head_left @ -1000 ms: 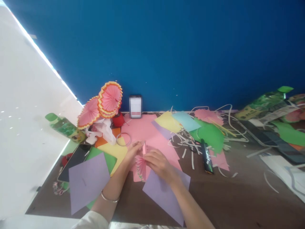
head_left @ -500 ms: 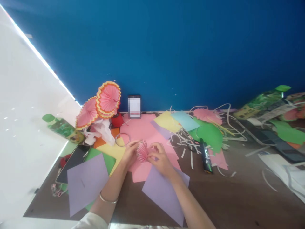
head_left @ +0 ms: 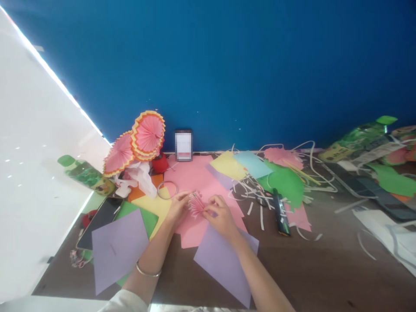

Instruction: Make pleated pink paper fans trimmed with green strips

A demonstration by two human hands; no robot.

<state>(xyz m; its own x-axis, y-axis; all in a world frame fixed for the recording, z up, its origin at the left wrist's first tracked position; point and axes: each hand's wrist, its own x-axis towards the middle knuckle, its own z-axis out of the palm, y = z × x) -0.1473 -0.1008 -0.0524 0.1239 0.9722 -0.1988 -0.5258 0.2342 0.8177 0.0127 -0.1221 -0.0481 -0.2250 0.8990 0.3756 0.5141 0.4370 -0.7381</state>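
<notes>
A small pleated pink paper fan (head_left: 196,205) is held between both hands over pink sheets (head_left: 191,173) on the dark table. My left hand (head_left: 178,206) grips its left edge with the fingers closed. At its right side, my right hand (head_left: 219,213) pinches the folds between thumb and fingertips. A purple sheet (head_left: 224,264) lies partly under my right forearm, and another purple sheet (head_left: 118,247) is left of my left forearm. Yellow paper (head_left: 152,206) lies beside my left hand.
Two round pleated paper rosettes (head_left: 148,135) stand back left near a green bottle (head_left: 86,175). A small framed screen (head_left: 183,146) leans against the blue wall. Paper strips, green paper (head_left: 284,184) and a black tool (head_left: 281,212) lie to the right, with phones (head_left: 385,197) beyond.
The pink fan has tilted and spread slightly differently between my fingers. My right hand has shifted a little, still pinching it.
</notes>
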